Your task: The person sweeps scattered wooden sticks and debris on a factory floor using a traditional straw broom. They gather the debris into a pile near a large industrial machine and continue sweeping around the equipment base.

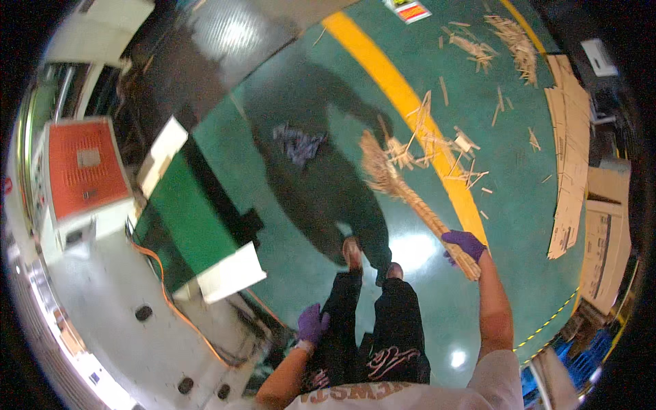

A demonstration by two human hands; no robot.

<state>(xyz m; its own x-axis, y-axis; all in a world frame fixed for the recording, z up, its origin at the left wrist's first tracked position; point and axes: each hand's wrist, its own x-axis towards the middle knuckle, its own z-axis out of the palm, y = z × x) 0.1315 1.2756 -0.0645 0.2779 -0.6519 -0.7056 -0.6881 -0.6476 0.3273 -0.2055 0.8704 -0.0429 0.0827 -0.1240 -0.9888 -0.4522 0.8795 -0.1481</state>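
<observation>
My right hand (466,247), in a purple glove, is closed round the handle of a straw broom (417,203). The broom slants away to the upper left, and its bristles (380,167) meet the green floor. Beside the bristles, thin strips of cardboard scrap (403,152) lie in a loose heap that reaches across a yellow floor line (383,61). My left hand (313,323), also gloved in purple, hangs by my left leg with nothing in it, its fingers loosely apart.
More scrap piles (517,49) lie at the far right. Flattened cardboard sheets (568,157) line the right side. On the left stand a pale machine with an orange-red panel (87,167) and an orange cable (164,273). A white board (229,273) juts toward my legs.
</observation>
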